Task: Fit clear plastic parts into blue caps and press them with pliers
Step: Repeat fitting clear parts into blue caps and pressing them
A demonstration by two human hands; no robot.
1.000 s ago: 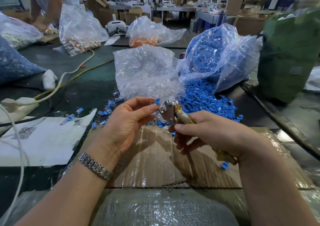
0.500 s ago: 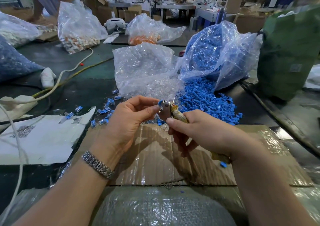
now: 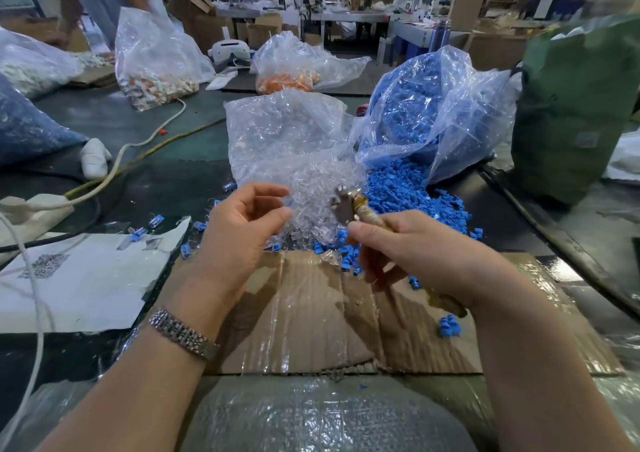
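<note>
My right hand [image 3: 415, 243] grips the pliers [image 3: 346, 205] by their taped handles, metal jaws pointing up and left over the cardboard sheet [image 3: 311, 313]. My left hand [image 3: 242, 230] hovers just left of the jaws with fingers curled apart and nothing visible in them. Behind the hands a clear bag spills clear plastic parts [image 3: 311, 188]. To its right an open bag pours out a heap of blue caps [image 3: 408, 192]. Several assembled blue-and-clear pieces [image 3: 156, 221] lie scattered to the left of my left hand.
A torn white paper [image 3: 79, 278] covers the table's left. Cables [image 3: 145, 146] run across the dark table. A green sack [image 3: 581, 112] stands at the right. Bags of orange [image 3: 284, 81] and mixed parts [image 3: 159, 84] sit further back. Bubble wrap [image 3: 311, 417] lies at the near edge.
My left hand pinched a blue cap piece at the plier jaws before; now it has drawn back left with fingers apart and the piece is gone from it. The pliers stay raised.
</note>
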